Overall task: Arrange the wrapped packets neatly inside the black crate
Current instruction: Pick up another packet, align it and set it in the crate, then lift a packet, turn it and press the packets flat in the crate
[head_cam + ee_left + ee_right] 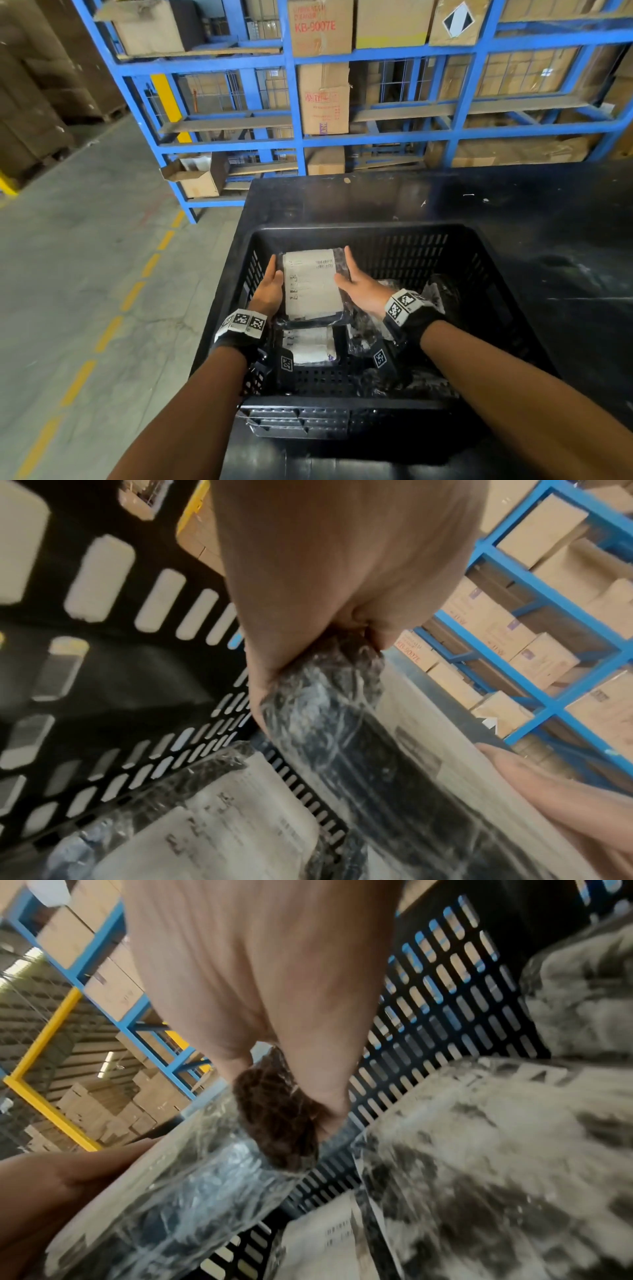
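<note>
A black slotted crate (342, 230) stands on a black table. Between my two hands, over the crate's left half, I hold a plastic-wrapped packet (311, 284) with a pale label facing up. My left hand (270, 284) grips its left edge and my right hand (359, 284) its right edge, thumbs on the label, fingers along the sides. The left wrist view has the left hand (325, 561) on the packet's dark wrapped side (342, 737). The right hand (257, 961) holds the same packet (171, 1191). A second labelled packet (308, 344) lies below, near the front wall.
More wrapped packets (435, 294) lie loosely in the crate's right half, seen large as shiny packets (496, 1150). The black table (513, 205) stretches right and behind. Blue shelving (298, 102) with cartons stands behind it. Concrete floor (85, 274) with a yellow dashed line lies left.
</note>
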